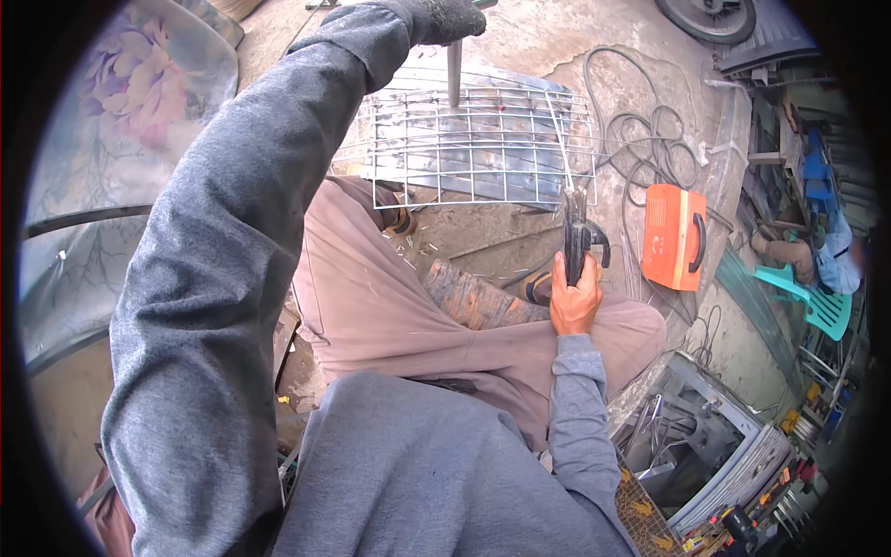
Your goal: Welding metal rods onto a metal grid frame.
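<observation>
My right hand, bare, grips a black welding electrode holder. A thin pale welding rod slants up and left from its jaws across the right end of a welded wire grid. The grid lies low in front of my legs. At the top edge, my gloved left hand is closed on a metal tool. The tool's grey tapered bar points down over the grid's far part. The picture's edge cuts off the rest of it.
An orange welding machine with a black handle stands at right, cables coiled beyond it. A flowered sheet hangs at left. A person sits by a turquoise chair. Metal frames and tools lie at lower right.
</observation>
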A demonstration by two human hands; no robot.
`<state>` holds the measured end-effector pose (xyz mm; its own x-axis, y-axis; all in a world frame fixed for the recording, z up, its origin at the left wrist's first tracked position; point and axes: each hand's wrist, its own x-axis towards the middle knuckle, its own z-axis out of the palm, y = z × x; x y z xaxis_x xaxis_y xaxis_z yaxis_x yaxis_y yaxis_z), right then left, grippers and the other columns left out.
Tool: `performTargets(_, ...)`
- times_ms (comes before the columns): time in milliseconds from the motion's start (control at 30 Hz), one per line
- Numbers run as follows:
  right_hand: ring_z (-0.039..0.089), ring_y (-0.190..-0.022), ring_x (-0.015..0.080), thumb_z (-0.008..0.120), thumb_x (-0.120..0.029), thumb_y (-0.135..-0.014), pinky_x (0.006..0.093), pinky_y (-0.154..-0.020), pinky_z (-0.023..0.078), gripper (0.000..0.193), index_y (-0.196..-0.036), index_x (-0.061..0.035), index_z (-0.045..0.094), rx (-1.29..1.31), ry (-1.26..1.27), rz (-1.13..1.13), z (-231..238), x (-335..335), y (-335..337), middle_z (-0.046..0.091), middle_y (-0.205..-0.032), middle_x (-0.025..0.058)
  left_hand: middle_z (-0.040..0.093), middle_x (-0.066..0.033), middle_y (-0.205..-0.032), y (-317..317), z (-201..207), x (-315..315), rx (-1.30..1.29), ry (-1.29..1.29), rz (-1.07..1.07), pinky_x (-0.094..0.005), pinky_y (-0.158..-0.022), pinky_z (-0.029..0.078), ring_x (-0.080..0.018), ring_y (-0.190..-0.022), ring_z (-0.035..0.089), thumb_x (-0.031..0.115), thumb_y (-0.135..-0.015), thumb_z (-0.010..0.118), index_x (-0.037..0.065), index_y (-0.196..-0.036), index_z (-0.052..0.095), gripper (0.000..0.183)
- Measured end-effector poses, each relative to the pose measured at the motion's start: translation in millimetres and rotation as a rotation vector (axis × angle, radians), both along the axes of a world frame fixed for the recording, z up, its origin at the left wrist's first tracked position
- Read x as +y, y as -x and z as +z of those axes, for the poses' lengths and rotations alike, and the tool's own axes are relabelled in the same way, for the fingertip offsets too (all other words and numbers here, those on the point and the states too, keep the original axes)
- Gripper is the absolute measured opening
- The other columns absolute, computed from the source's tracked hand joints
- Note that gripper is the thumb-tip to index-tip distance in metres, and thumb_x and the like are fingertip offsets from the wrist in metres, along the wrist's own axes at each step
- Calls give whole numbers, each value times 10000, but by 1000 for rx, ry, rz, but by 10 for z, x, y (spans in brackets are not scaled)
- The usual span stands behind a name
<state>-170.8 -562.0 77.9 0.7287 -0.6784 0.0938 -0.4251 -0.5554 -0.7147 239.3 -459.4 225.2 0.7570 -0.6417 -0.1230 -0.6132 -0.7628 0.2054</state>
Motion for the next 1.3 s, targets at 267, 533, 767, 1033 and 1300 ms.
performTargets(267, 677, -839, 420, 711, -262, -949, 459, -726, 519, 325, -1144, -22, 610, 20, -74, -5, -1, -4, 0, 679, -963, 207, 709, -286, -999, 33, 68, -42, 127, -76, 22, -485, -859, 538, -430, -976, 689, 366, -799, 651, -32, -1006, 731, 456)
performTargets(533, 674, -829, 423, 706, -251, -953, 458, -725, 516, 306, -1126, -17, 611, 33, -83, -19, 34, 12, -13, 681, -950, 206, 726, -252, -948, -127, 116, 2, 181, -29, 58, -471, -827, 546, -396, -910, 702, 363, -768, 685, -34, -940, 745, 436)
performTargets(767, 670, -844, 430, 709, -249, -951, 457, -732, 517, 314, -1132, -13, 610, 39, -74, -9, 1, -40, 34, 680, -969, 213, 726, -206, -881, -68, -57, -67, 126, -81, 32, -453, -782, 559, -361, -865, 717, 316, -797, 683, 50, -924, 764, 306)
performTargets(1033, 682, -884, 409, 713, -257, -948, 456, -747, 520, 353, -1165, 1, 606, 28, -78, -1, 56, 21, -53, 686, -976, 212, 724, -211, -873, -447, -219, 180, -27, -256, -361, -455, -753, 547, -370, -829, 704, 382, -799, 660, 8, -909, 751, 401)
performTargets(1300, 679, -819, 406, 718, -247, -943, 449, -714, 520, 317, -1141, -21, 619, 17, -88, -2, 21, 22, -34, 685, -939, 203, 714, -248, -976, -107, -53, 148, 117, -39, 37, -473, -840, 547, -405, -923, 697, 394, -812, 658, -25, -969, 731, 454)
